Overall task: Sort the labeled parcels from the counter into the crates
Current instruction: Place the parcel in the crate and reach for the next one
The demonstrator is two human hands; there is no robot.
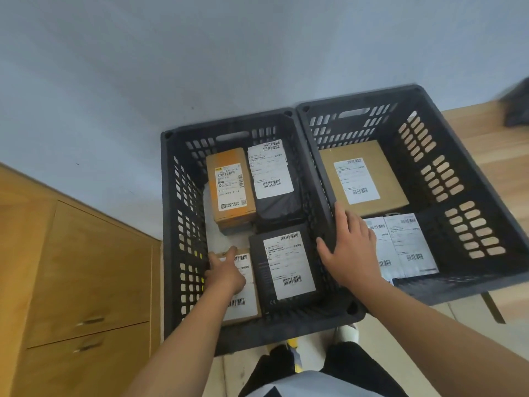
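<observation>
We look down on two dark slotted crates standing side by side, rims touching, on a pale wooden table (486, 144) set against a plain blue-grey wall (200, 53). A wooden cabinet (86, 267) with two drawer pulls stands to the left of the table. In the left crate (169, 224) our left hand (226, 270) lies with straight fingers on a labelled cardboard parcel (246, 308) in the near left corner. Just beside that parcel sits a black box (286, 267), and behind them are an orange-brown carton (230, 187) and a black poly bag (277, 202). Our right hand (350, 247) rests flat and spread over the two meeting rims, clutching nothing. The right crate (435, 207) holds a flat cardboard parcel (369, 179) at the back and two white mailers (409, 245) in front. A dark, blurred object (518, 107) sits at the table's far right edge.
</observation>
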